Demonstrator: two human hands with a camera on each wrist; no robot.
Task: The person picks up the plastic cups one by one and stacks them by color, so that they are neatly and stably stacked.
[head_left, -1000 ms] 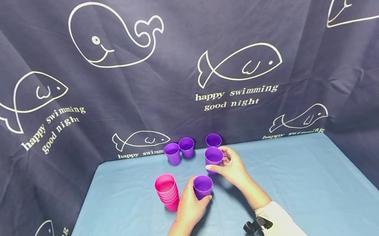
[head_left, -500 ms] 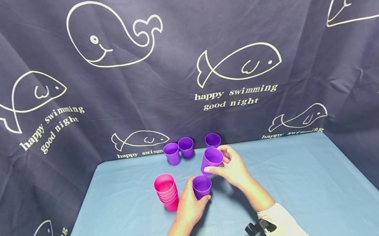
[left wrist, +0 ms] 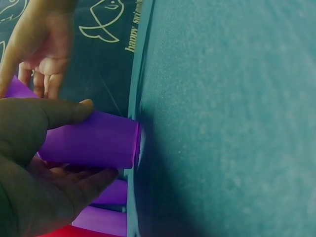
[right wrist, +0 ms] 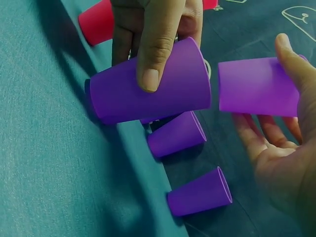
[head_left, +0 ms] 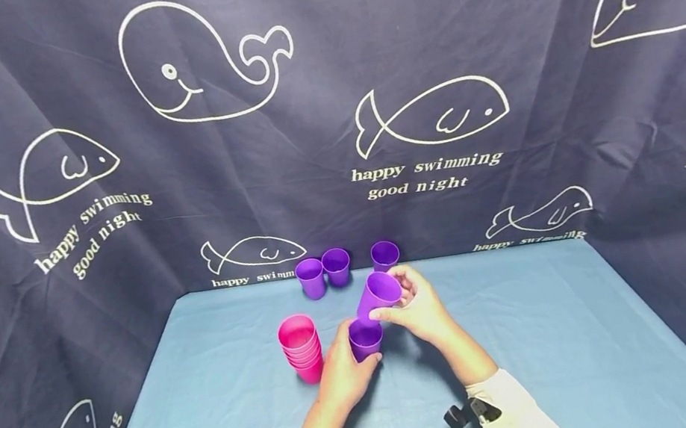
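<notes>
My left hand [head_left: 342,373] grips an upright purple cup [head_left: 366,340] standing on the blue cloth, thumb and fingers around its sides. Tilted over it is a second purple cup [head_left: 377,295], which my right hand [head_left: 425,310] holds with the thumb on the near side. Its base is right at the lower cup's rim in the head view. From the right wrist, the raised cup [right wrist: 252,86] shows a small gap between its base and the mouth of the gripped cup [right wrist: 182,86]. The left wrist view has the gripped cup [left wrist: 94,140] between thumb and fingers.
A stack of pink cups [head_left: 303,353] stands just left of my left hand. Toward the back edge are two purple cups side by side, one [head_left: 311,280] left of the other [head_left: 337,268]. Another purple cup [head_left: 385,254] stands behind my right hand. A dark printed curtain [head_left: 344,221] hangs behind.
My right hand has tipped its cup and brought it left and toward the cup in my left hand, its base now over that rim. The left hand stays nearly still.
</notes>
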